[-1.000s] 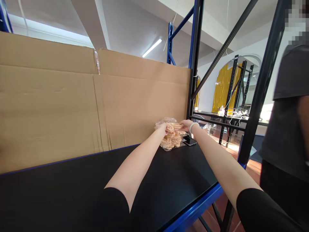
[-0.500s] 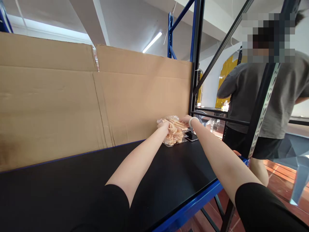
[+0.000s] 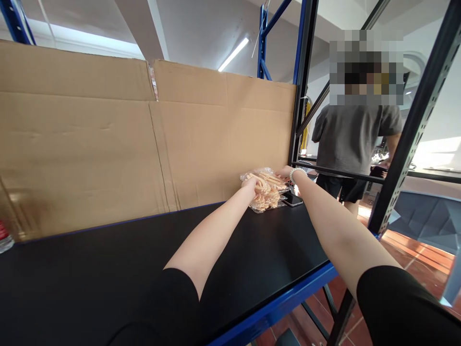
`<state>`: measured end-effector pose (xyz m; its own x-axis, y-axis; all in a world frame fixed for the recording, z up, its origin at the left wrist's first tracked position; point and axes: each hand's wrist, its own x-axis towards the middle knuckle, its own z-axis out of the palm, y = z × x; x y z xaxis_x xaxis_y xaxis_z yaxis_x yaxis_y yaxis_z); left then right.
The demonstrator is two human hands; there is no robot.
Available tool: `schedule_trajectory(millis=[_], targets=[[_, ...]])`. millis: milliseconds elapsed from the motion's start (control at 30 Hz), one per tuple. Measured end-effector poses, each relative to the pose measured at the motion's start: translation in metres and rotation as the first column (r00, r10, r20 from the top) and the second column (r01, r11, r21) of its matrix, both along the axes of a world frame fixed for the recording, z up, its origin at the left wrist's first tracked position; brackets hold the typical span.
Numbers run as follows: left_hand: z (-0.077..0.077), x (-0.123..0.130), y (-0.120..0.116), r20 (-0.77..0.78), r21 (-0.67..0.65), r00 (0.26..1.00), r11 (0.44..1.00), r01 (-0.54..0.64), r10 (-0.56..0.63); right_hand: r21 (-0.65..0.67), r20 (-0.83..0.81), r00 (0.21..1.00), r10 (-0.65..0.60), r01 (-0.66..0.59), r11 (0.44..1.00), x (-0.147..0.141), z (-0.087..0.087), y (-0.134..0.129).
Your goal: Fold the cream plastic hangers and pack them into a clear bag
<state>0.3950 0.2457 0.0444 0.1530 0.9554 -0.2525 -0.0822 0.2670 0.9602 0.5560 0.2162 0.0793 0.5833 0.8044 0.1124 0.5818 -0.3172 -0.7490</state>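
Observation:
Clear plastic bags of pale beige strips [image 3: 267,193] lie in a small pile at the far right of the black tabletop. What the strips are made of I cannot tell. My left hand [image 3: 249,186] is closed on the left side of the pile, its fingertips partly hidden by the plastic. At the back right edge, my right hand [image 3: 285,173], with a beaded bracelet [image 3: 297,173] on its wrist, grips the bag from the other side. Just right of the pile, partly under its edge, a dark phone [image 3: 293,199] lies flat on the table.
Cardboard panels [image 3: 223,139] stand along the table's back edge. A black upright post [image 3: 299,110] rises at the right corner, with crossbars beyond it. A bottle with a red label [image 3: 4,239] shows at the left edge. Past the frame, a person in a grey shirt [image 3: 351,139] stands facing away.
The view has shifted slightly left, bringing the bottle into sight. The person in grey has moved farther off. Both my hands stay at the bags.

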Motion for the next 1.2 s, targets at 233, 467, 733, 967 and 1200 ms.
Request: schedule_trajectory(millis=[233,467,733,967,1200], targets=[[-0.005,-0.026,-0.013,-0.033,0.176,0.99,0.975,-0.132,0.14,0.353,0.209,0.962,-0.177,0.094,0.931,-0.023,-0.001,-0.001],[-0.028,-0.119,-0.034,-0.125,0.457,0.969,0.879,-0.133,0.212,0.426,0.678,0.733,0.059,-0.457,0.781,-0.131,-0.021,-0.007],[-0.064,-0.325,-0.042,-0.508,0.646,0.802,0.754,0.116,0.312,-0.183,0.62,0.467,0.631,-0.695,0.695,-0.213,-0.084,0.002],[-0.077,-0.418,-0.023,-0.816,0.524,0.177,0.575,0.628,0.55,-0.148,0.662,0.439,0.608,-0.719,0.679,-0.199,-0.131,0.004],[-0.084,-0.415,-0.014,-0.856,0.472,0.189,0.579,0.665,0.481,-0.163,0.658,0.383,0.648,-0.768,0.619,-0.187,-0.136,0.014]])
